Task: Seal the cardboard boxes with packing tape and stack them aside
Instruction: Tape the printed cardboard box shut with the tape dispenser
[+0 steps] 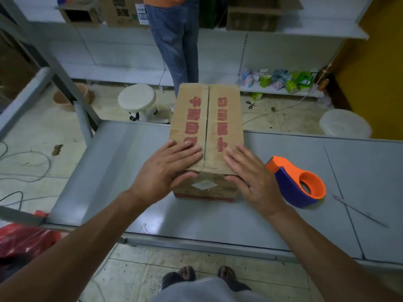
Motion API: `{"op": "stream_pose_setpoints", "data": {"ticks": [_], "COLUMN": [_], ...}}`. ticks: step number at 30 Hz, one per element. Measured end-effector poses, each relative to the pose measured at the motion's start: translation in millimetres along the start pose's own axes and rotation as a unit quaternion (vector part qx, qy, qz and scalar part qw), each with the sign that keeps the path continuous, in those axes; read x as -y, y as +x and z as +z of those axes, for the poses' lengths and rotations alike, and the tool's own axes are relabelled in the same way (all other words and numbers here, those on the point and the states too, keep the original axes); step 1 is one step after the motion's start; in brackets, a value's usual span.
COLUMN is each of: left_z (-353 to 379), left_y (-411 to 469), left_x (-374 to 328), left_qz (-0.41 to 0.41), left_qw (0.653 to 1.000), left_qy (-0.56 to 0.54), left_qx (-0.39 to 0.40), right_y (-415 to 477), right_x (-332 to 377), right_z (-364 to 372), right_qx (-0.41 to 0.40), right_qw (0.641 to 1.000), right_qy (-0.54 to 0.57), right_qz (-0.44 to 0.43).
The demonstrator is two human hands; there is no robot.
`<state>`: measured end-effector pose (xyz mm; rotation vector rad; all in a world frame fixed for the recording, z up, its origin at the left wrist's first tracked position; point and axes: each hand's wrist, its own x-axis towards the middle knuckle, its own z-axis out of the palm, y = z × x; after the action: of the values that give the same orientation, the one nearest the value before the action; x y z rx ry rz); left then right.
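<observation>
A brown cardboard box [207, 118] with red print stands on the grey metal shelf board [122, 171]. Its two top flaps are folded down and meet along a middle seam. My left hand [168, 168] presses flat on the left flap at the near edge, thumb down over the box's front face. My right hand [250, 177] lies with straight fingers on the right flap, thumb also against the front face. An orange and purple tape dispenser [298, 182] lies on the board just right of my right hand, untouched.
Another person in jeans [176, 44] stands behind the box at the white shelving. Two white stools [137, 99] [344, 125], scissors [250, 104] and cables lie on the tiled floor. Open cartons [253, 16] sit on the upper shelf. A red bag [24, 236] is at the lower left.
</observation>
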<state>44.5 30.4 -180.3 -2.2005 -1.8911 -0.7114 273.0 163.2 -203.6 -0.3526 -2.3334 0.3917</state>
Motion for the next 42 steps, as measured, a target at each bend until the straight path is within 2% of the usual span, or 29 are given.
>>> {"op": "stream_pose_setpoints", "data": {"ticks": [4, 6, 7, 9, 11, 13, 16, 17, 19, 21, 22, 23, 26, 28, 31, 34, 37, 40, 42], "left_z": [-7, -6, -4, 3, 8, 10, 13, 14, 15, 16, 15, 16, 22, 28, 24, 4, -20, -41, -46], "left_y": [-2, -7, -8, -6, 1, 5, 7, 8, 10, 12, 13, 14, 15, 16, 17, 15, 10, 10, 12], "left_x": [8, 3, -6, -27, -45, -51, -51, -50, -47, -46, -48, -49, -54, -52, -51, -30, 21, 57, 73], "left_qz": [0.025, -0.070, -0.151, -0.305, -0.386, -0.399, -0.410, -0.430, -0.485, -0.523, -0.526, -0.523, -0.499, -0.495, -0.509, -0.538, -0.541, -0.512, -0.503], "left_qw": [0.998, 0.983, 0.959, 0.871, 0.790, 0.756, 0.736, 0.719, 0.669, 0.626, 0.626, 0.635, 0.658, 0.657, 0.655, 0.667, 0.704, 0.759, 0.771], "left_qy": [-0.061, -0.167, -0.237, -0.373, -0.449, -0.478, -0.486, -0.491, -0.509, -0.532, -0.529, -0.516, -0.483, -0.473, -0.463, -0.451, -0.430, -0.393, -0.382], "left_qx": [0.010, -0.004, -0.026, -0.093, -0.158, -0.203, -0.233, -0.239, -0.242, -0.228, -0.229, -0.239, -0.291, -0.315, -0.312, -0.250, -0.165, -0.091, -0.080], "right_y": [5, 1, -2, -7, -5, 1, 4, 6, 10, 16, 19, 22, 27, 30, 32, 30, 21, 23, 38], "right_x": [-3, 0, 4, 20, 38, 49, 60, 64, 68, 63, 61, 60, 68, 73, 75, 95, 119, 114, 93], "right_z": [-11, -12, -7, 13, 33, 41, 42, 41, 38, 34, 34, 37, 48, 50, 46, 40, 43, 34, 19], "right_qx": [0.045, 0.050, 0.038, -0.018, -0.089, -0.131, -0.167, -0.175, -0.198, -0.224, -0.227, -0.228, -0.257, -0.271, -0.260, -0.174, -0.076, -0.079, -0.131], "right_qw": [0.999, 0.998, 0.997, 0.989, 0.963, 0.938, 0.907, 0.891, 0.843, 0.773, 0.750, 0.751, 0.780, 0.783, 0.782, 0.802, 0.817, 0.832, 0.838], "right_qy": [0.005, 0.032, 0.043, 0.070, 0.133, 0.186, 0.249, 0.277, 0.335, 0.387, 0.390, 0.366, 0.272, 0.249, 0.238, 0.254, 0.302, 0.267, 0.225], "right_qz": [-0.008, 0.030, 0.055, 0.128, 0.218, 0.261, 0.294, 0.315, 0.372, 0.449, 0.482, 0.501, 0.502, 0.502, 0.515, 0.511, 0.485, 0.480, 0.479]}}
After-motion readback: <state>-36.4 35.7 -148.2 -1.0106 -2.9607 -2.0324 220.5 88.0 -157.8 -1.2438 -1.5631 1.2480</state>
